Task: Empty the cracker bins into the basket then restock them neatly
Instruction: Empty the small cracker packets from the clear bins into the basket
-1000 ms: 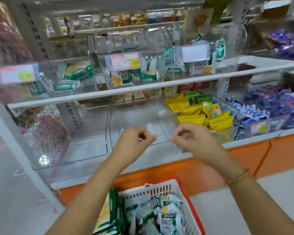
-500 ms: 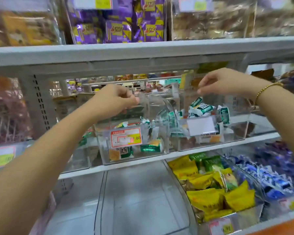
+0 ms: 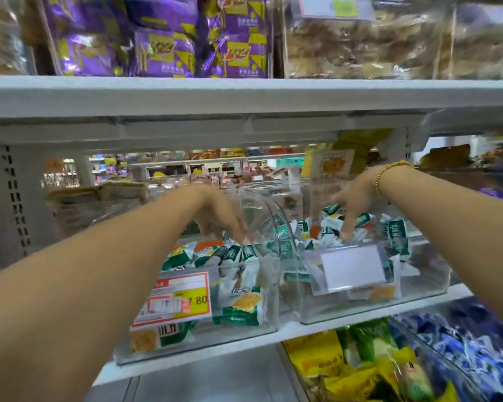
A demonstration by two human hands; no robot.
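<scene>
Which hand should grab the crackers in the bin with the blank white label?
Right. The right hand reaches into that bin among the packets; the left hand is in the neighbouring bin.

Cracker packs [image 3: 241, 306] in 2 adjacent bins [image 3: 317, 310].

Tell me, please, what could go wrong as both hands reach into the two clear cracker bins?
1. The right hand reaches in just above the blank label holder on the right bin and may knock it loose.
2. The basket is out of view, so packets the left hand lifts from the left bin could miss it.
</scene>
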